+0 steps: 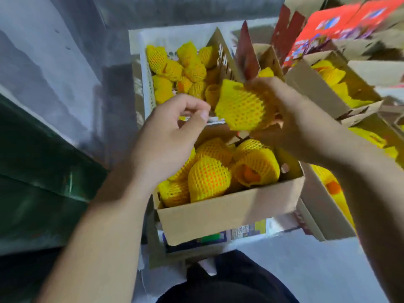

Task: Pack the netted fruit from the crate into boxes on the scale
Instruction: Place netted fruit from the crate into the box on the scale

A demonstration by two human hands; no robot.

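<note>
Right under both sets of fingers sits the open cardboard box (229,209), pretty full of netted fruit (208,180). The right hand (290,114) grips one yellow netted fruit (240,106) above it; the left hand (168,138) is loosely curled, holding nothing, just beside that fruit. Past the fingertips, the crate (146,84) holds more netted fruit.

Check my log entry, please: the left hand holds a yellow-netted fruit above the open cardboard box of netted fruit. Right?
Not quite. The head view shows the right hand holding the yellow-netted fruit above the open cardboard box; the left hand holds no fruit.
</note>
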